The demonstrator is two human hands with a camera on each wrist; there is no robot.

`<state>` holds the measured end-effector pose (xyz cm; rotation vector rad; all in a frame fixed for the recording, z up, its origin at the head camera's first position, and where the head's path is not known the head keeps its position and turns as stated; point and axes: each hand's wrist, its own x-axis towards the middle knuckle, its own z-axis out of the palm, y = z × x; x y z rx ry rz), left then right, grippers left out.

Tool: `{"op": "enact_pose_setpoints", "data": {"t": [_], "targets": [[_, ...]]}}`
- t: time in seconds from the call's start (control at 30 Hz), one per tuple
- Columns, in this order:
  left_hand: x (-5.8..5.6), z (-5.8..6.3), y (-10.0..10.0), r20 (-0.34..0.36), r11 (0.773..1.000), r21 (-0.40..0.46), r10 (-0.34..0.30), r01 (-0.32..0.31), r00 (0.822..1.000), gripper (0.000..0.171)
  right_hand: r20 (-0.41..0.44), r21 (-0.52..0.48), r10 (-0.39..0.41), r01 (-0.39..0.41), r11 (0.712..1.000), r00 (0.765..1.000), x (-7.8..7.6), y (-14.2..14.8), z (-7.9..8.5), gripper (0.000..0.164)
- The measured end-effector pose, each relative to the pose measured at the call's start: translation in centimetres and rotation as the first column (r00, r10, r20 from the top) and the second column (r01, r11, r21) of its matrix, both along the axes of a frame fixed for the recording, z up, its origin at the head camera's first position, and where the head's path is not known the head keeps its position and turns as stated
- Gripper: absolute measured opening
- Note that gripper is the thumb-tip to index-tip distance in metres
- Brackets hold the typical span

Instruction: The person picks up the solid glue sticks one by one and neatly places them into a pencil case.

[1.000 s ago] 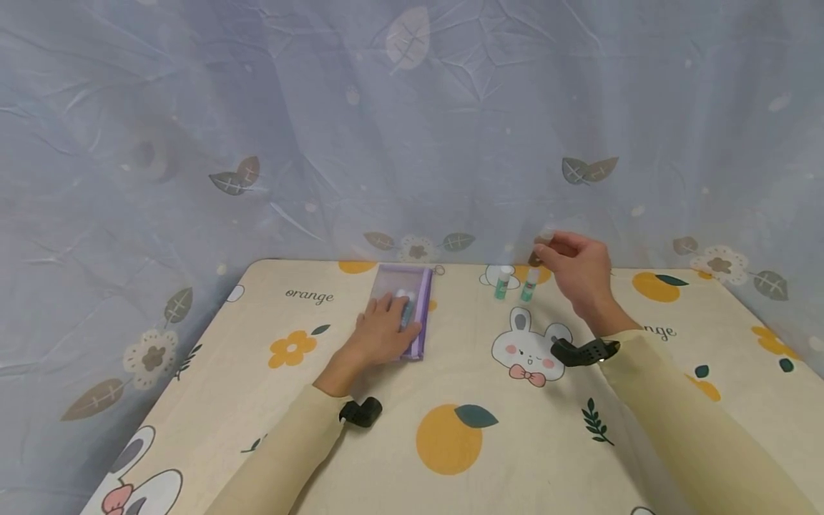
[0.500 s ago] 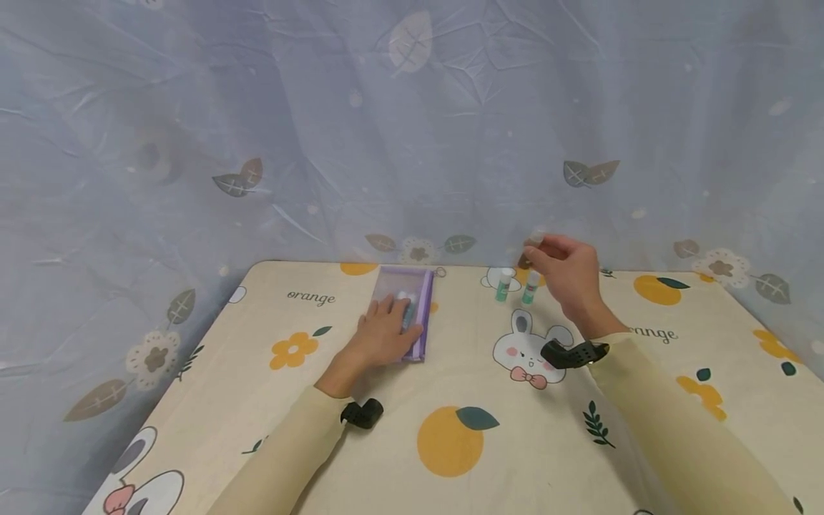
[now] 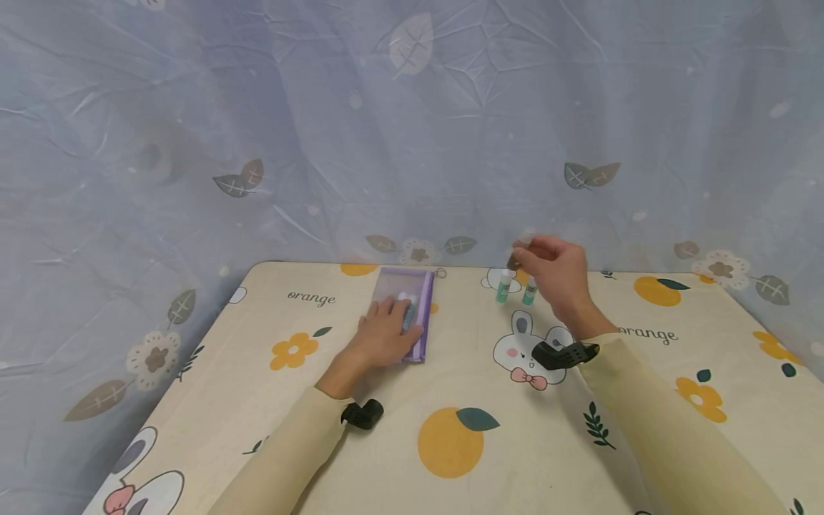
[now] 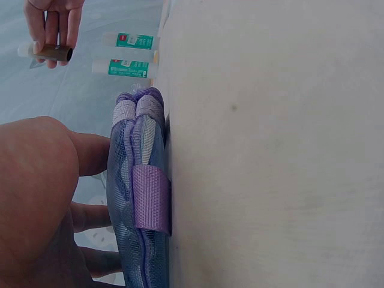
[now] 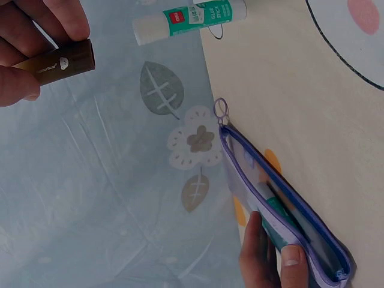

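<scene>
My left hand (image 3: 383,336) rests on a purple mesh zip pouch (image 3: 421,315), its fingers spread over the top. Inside the pouch, a green-labelled glue stick (image 5: 275,207) shows in the right wrist view. My right hand (image 3: 558,275) pinches a brown tube (image 5: 66,65) with a whitish end (image 4: 25,50) between thumb and fingers, raised off the table. Just below that hand, two green-and-white glue sticks stand upright side by side: a left one (image 3: 504,287) and a right one (image 3: 529,293).
The table carries a cream cloth (image 3: 360,458) printed with oranges, flowers and rabbits. Right behind its far edge hangs a grey-blue patterned curtain (image 3: 322,129). A small ring (image 5: 221,109) hangs from the pouch's zip end.
My right hand has moved left with the brown tube, from beyond the right glue stick to above the left one. My left hand and the pouch have stayed in place.
</scene>
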<state>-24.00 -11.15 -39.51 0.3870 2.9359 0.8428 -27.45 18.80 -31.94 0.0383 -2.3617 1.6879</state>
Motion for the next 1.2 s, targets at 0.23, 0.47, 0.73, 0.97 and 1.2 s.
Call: {"op": "enact_pose_setpoints", "data": {"t": [0.23, 0.47, 0.73, 0.97, 1.2], "targets": [[-0.1, -0.1, 0.0, -0.004, 1.000, -0.011, -0.002, 0.002, 1.000, 0.067, -0.006, 0.021, 0.037, -0.037, 0.999, 0.999, 0.3, -0.8, -0.6, 0.037], [0.0, -0.1, 0.0, -0.003, 1.000, -0.011, -0.001, 0.001, 1.000, 0.066, 0.009, 0.023, 0.069, -0.069, 0.997, 0.998, 0.4, -1.2, -0.9, 0.038], [0.0, -0.1, 0.0, -0.002, 1.000, -0.017, -0.002, 0.002, 1.000, 0.067, 0.026, 0.013, 0.077, -0.077, 0.997, 0.997, 0.6, -1.9, -1.2, 0.035], [0.0, -0.1, 0.0, 0.003, 1.000, -0.004, 0.000, 0.000, 1.000, 0.067, 0.040, 0.019, 0.076, -0.076, 0.997, 0.996, 0.5, -2.4, -1.7, 0.035], [0.0, -0.2, 0.0, 0.001, 1.000, -0.011, -0.002, 0.002, 1.000, 0.067, 0.047, 0.049, 0.081, -0.083, 0.995, 0.996, 0.5, -2.7, -2.2, 0.033]]}}
